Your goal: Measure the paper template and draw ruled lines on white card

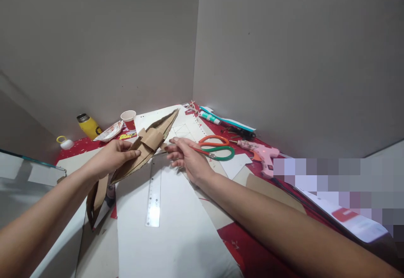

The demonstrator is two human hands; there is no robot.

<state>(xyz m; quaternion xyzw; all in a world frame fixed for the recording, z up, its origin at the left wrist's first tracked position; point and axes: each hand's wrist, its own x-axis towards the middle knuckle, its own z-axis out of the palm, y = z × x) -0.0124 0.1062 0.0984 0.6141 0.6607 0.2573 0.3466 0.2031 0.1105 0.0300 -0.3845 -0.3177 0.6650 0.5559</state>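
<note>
My left hand (121,156) pinches a long, pointed, boat-shaped cardboard piece (150,142) between thumb and fingers, holding it tilted above the white sheets. A folded cardboard strip (152,138) lies across the middle of this piece. My right hand (187,156) is beside the right edge of the piece, fingers apart and bent; its fingertips are close to a small cardboard tab, and I cannot tell if they touch it. Scissors (221,157) with orange and green handles lie behind my right hand, which partly hides them. A clear ruler (153,202) rests on the white board (176,236) below.
Another folded cardboard piece (100,196) stands under my left forearm. Along the back are a yellow bottle (91,127), a paper cup (128,120), a paper plate (109,132) and a tube (210,118). A pink glue gun (265,156) lies right. Grey walls (142,50) meet behind.
</note>
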